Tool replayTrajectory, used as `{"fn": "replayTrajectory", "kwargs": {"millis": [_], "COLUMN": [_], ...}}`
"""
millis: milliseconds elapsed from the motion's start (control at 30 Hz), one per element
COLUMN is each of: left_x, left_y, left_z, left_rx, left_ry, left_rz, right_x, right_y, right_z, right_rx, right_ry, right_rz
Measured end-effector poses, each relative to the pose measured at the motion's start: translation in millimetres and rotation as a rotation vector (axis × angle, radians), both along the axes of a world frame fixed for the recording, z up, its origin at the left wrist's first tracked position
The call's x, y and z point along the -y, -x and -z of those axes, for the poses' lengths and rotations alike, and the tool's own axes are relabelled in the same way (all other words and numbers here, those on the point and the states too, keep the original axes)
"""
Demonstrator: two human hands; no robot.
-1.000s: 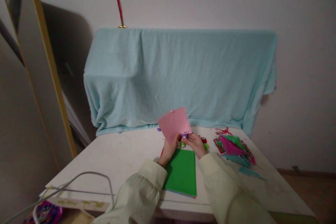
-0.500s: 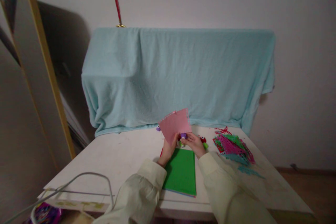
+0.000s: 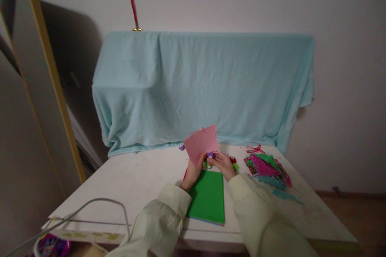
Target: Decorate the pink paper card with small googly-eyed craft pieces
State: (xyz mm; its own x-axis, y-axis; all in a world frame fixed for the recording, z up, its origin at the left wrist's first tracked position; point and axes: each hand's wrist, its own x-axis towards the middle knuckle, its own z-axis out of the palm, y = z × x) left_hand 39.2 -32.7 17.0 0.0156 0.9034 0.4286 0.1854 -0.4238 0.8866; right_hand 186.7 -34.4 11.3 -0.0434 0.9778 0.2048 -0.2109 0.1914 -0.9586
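Observation:
My left hand (image 3: 192,172) holds a pink paper sheet (image 3: 202,143) upright by its lower edge; the sheet's right and top edges are punched with small holes. My right hand (image 3: 223,165) grips a small purple punch (image 3: 210,155) at the sheet's lower right corner. Beneath both hands lies a stack of coloured paper with a green sheet (image 3: 208,197) on top, flat on the white table (image 3: 138,180).
A pile of punched pink, green and teal paper (image 3: 267,166) lies at the right. Small red and green punches (image 3: 233,161) sit beside my right hand; another purple piece (image 3: 181,147) lies behind the sheet. A light blue cloth (image 3: 199,84) drapes the back. A grey cable (image 3: 99,204) loops front left.
The view has shifted slightly. The pink sheet has tilted a little more upright while both hands keep their hold near the same spot.

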Motion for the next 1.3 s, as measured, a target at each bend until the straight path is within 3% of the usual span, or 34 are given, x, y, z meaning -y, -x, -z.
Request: {"fn": "replayTrajectory", "kwargs": {"millis": [267,533,933,1300], "left_x": [1,8,10,-5], "left_y": [-1,-1,-2,0], "left_z": [-2.1,-11.7,-14.7,17.7], "left_rx": [0.031,0.032,0.035,-0.041], "left_ry": [-0.051,0.052,0.071,0.156], "left_rz": [0.045,0.071,0.078,0.18], "right_x": [2,-2,1,-1], "right_y": [1,0,2,0], "right_z": [-4.4,0.9,-1.3,0.6], "right_rx": [0.023,-0.02,-0.027,-0.012], "right_ry": [-0.024,-0.008,-0.011,0.001], "right_rz": [0.041,0.056,0.069,0.071]}}
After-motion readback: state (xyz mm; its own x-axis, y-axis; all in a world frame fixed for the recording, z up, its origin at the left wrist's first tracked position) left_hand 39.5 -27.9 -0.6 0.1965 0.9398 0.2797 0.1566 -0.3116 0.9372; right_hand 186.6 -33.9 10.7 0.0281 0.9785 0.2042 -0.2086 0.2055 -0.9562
